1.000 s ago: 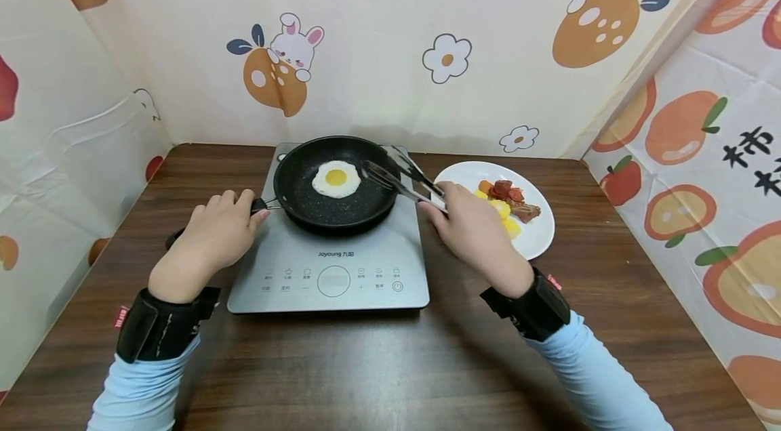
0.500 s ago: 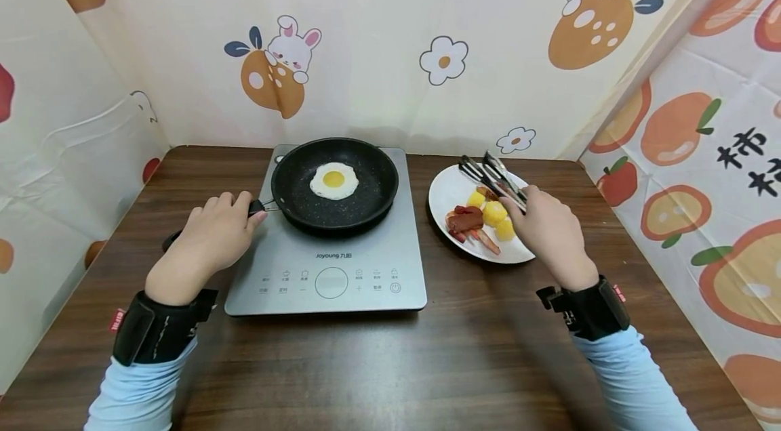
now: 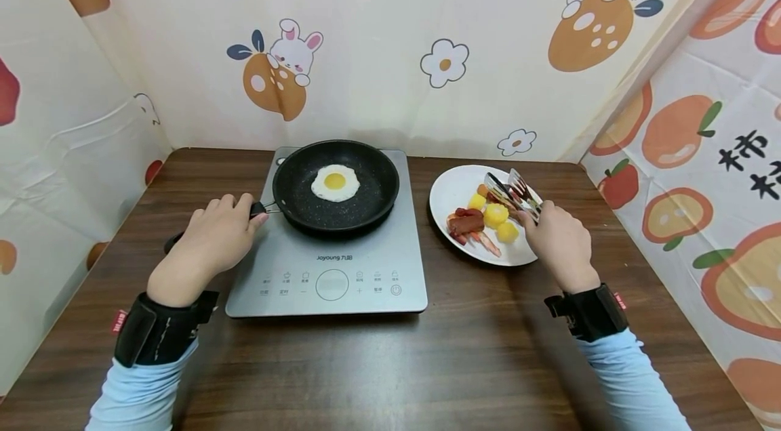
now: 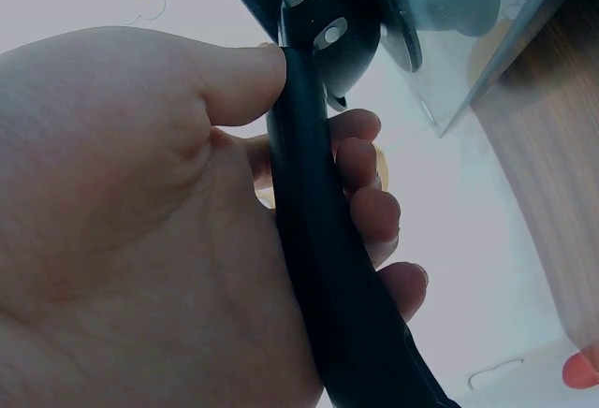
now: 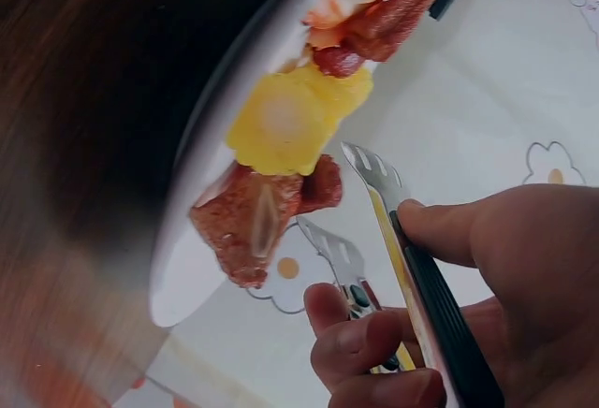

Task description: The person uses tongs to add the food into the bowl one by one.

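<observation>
I read "Joyoung" plus Chinese characters on the induction cooktop (image 3: 329, 261) front panel, at 6 o'clock from the pan (image 3: 335, 187). Button labels below were too small. Black characters "柿" showed on the right curtain (image 3: 732, 146), 3 o'clock.

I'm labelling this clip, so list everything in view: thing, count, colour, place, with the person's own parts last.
Wooden table: one, dark brown, underneath everything.
Induction cooker: one, silver-grey, table centre.
Frying pan: one, black, on the cooker.
Fried egg: one, white with yellow yolk, in the pan.
Round plate: one, white, right of the cooker.
Food pieces: several, yellow and reddish-brown, on the plate.
Metal tongs: one pair, silver with black grips, above the plate.
Patterned backdrop: cream with orange fruit and rabbits, around the table.
Left hand: grips the pan handle.
Right hand: holds the tongs.
</observation>
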Demonstrator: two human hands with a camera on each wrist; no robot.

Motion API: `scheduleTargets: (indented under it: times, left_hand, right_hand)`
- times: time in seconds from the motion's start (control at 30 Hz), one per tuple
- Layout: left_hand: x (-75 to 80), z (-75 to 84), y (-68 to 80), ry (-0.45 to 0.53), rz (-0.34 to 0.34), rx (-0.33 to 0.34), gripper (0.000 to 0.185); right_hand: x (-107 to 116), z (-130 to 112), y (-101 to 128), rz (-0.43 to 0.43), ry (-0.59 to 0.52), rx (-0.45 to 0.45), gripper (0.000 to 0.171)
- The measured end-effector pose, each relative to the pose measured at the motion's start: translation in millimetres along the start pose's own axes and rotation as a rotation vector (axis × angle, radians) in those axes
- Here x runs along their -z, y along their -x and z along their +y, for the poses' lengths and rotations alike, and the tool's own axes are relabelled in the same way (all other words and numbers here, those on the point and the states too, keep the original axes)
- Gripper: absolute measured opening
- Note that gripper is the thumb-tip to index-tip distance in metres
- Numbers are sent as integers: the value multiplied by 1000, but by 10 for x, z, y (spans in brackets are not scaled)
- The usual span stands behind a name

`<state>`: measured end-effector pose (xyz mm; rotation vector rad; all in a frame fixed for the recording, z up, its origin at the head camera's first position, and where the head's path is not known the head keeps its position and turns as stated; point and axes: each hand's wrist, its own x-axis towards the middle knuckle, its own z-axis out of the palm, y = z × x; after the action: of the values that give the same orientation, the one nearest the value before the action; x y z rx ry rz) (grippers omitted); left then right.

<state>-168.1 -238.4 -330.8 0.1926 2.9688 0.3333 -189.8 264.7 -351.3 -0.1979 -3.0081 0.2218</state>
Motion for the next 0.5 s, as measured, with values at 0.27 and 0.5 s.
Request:
scheduleTargets:
  times: [0.27, 0.5]
  left_hand:
    - [-14, 6, 22, -1, 2, -2, 56]
    - [10, 9, -3, -2, -9, 9, 56]
  right_hand:
    - [-47, 61, -37, 49, 18, -4, 40]
    - [-27, 73, -49, 42, 7, -11, 38]
